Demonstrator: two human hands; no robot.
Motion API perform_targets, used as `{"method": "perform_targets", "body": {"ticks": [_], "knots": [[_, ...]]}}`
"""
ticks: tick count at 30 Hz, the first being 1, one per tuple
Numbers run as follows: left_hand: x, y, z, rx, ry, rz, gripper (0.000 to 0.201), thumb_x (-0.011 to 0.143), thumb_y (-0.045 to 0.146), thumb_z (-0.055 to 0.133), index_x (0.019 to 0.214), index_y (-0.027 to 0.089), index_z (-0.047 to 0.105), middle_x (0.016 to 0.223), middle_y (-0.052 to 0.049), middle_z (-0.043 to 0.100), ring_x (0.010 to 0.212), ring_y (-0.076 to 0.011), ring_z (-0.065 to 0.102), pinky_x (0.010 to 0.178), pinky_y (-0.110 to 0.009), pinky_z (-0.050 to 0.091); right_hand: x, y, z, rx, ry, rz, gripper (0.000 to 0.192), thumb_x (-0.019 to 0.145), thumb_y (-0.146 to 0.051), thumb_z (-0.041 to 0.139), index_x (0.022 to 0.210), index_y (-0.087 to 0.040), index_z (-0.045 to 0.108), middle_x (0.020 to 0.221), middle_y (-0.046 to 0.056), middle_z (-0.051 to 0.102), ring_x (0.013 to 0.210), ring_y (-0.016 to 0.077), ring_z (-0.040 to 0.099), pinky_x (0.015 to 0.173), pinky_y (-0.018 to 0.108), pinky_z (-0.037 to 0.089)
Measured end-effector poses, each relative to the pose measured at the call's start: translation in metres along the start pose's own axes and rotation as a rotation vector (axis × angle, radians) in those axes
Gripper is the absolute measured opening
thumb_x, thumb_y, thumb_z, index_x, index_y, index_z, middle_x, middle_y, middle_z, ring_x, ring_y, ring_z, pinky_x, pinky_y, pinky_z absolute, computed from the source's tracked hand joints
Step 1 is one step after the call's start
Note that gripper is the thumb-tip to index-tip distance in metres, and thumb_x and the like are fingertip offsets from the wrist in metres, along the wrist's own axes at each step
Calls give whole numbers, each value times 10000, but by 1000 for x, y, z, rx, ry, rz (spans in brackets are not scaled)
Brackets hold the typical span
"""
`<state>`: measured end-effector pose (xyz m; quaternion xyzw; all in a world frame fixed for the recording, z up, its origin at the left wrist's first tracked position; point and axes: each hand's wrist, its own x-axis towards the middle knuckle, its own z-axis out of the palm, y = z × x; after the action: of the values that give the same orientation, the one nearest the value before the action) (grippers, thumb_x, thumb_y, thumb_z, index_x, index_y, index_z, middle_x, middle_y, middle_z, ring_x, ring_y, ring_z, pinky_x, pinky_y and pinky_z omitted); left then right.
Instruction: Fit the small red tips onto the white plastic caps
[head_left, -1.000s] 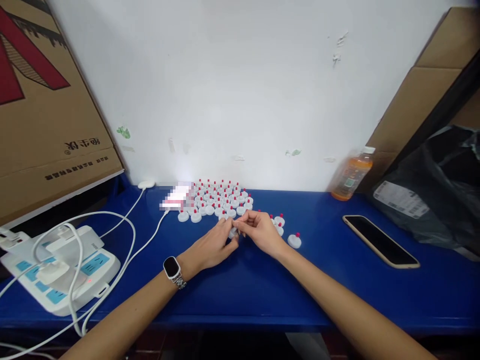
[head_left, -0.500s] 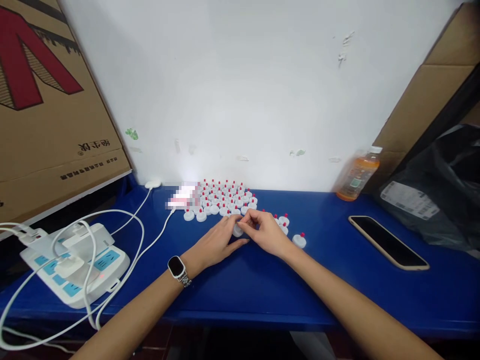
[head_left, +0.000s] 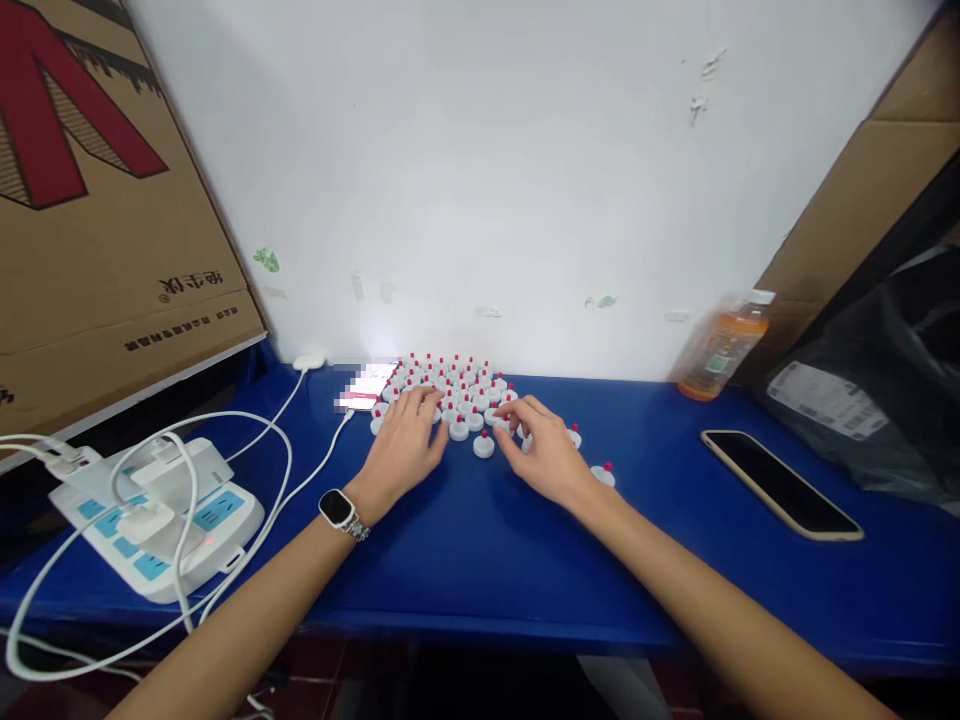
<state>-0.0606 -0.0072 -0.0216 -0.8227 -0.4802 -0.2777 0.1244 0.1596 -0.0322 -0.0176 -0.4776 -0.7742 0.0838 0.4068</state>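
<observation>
Your grip is slack in both hands, left hand (head_left: 405, 440) and right hand (head_left: 544, 455) spread flat holding nothing, fingertips at the packed cluster of red-tipped white caps (head_left: 454, 385) on the blue surface (head_left: 480, 560), with one cap (head_left: 484, 446) between them and a stray cap (head_left: 602, 475) not yet gathered.

Both bare forearms stretch forward, converging; the left hand (head_left: 405, 440) lies palm down with fingers (head_left: 426, 405) spread, the right hand (head_left: 546, 455) likewise, fingers loosely curled, holding nothing
</observation>
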Motion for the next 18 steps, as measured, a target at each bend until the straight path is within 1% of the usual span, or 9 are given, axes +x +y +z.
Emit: {"method": "perform_targets", "body": {"ticks": [2,3,6,8,10,14,16,18], "knots": [[8,-5,-1,65,-1,-67,317,996,265,419,1242,143,580,1174,-150,614,1115,-314,554,978,-486,458,1,1,2,-21,-28,5,148,891,-225,585,1024,-216,651,890,27,610,805,178,582,767,313,421],[13,-7,-1,77,-9,-86,289,991,267,432,1179,145,615,1136,-146,629,1091,-318,561,964,-487,458,3,1,5,-30,-46,1,137,889,-217,586,1011,-212,649,892,24,619,795,172,584,775,318,411],[23,-12,2,-8,-54,-124,211,960,248,482,994,158,670,1018,-130,675,1032,-320,586,947,-488,450,11,-4,16,-79,-67,-43,101,891,-211,584,969,-209,648,916,23,650,815,169,596,805,335,370],[27,-14,7,-88,-70,-145,179,938,221,505,930,165,674,945,-113,698,986,-303,612,934,-468,456,16,-7,20,-114,-64,-67,83,895,-228,584,939,-208,651,912,27,662,853,181,599,809,339,347],[29,-16,12,-146,-74,-170,167,927,218,514,906,167,672,892,-94,712,916,-268,642,883,-416,485,18,-8,22,-122,-64,-66,80,895,-239,585,917,-205,654,893,27,666,872,189,598,811,340,334],[29,-19,18,-252,-90,-215,206,944,269,495,902,165,668,830,-57,727,768,-190,676,716,-297,522,18,-5,24,-86,-84,-39,82,889,-213,577,876,-201,657,883,19,673,875,184,599,801,334,326],[29,-20,17,-285,-98,-220,213,941,280,498,906,165,673,821,-50,730,744,-179,677,685,-281,521,17,-5,25,-74,-103,-34,88,887,-203,575,855,-198,656,864,17,674,866,183,598,798,335,326],[28,-19,15,-289,-101,-213,205,930,275,512,903,171,687,818,-49,731,763,-194,672,717,-307,524,16,-6,26,-73,-123,-32,96,888,-199,573,841,-196,657,851,20,677,861,186,597,806,342,330]]}}
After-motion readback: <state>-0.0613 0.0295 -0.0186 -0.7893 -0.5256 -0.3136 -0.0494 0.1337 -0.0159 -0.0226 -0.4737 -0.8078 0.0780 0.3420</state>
